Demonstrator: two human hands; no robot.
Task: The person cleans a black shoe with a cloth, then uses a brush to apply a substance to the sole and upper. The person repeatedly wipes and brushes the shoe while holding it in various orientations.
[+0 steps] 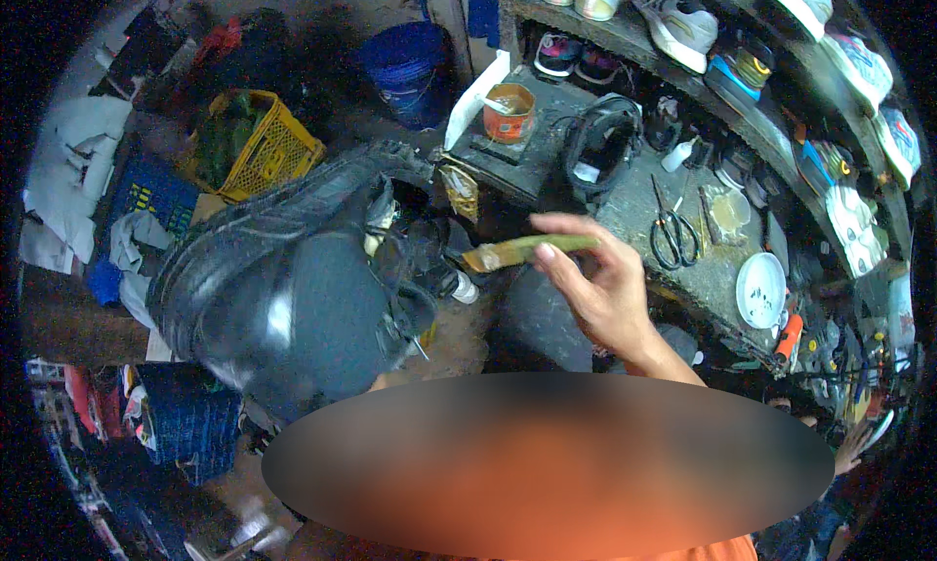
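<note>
Just off view ctr toward 3 o'clock, R hand (607,283) is grasping a brush (503,255), thumb below, fingers above; greenish handle in grip, brownish tip pointing approx 9 o'clock. Tip is near the edge of a big black bag (332,298) that fills the 9 o'clock side, glossy front; can't tell if they touch. L hand is hidden, so can't tell if it's released or grasping smth. Dark tabletop (630,210) runs from 12 round to 3 o'clock. On it: orange tin (509,125) at 12-1 o'clock w/ a pale stick in it, black coiled-looking item (600,151) btwn 1 & 2, small white bottle (676,155) at 2, black-handled scissors (672,239) just before 3, round white dish (761,290) w/ small dark bits at 3, orange tube (789,337) just past it. Shelves above, 1-2 o'clock, carry shoes, incl. a grey sneaker (676,29). Yellow crate (278,156) w/ dark contents at 10 o'clock, blue bucket (402,68) at 11, both beyond bag. Another person's hand (854,446) shows at 4 o'clock, well apart. Blurred oval covers most of 6 o'clock, orange clothing (727,549) at its lower edge.
</note>
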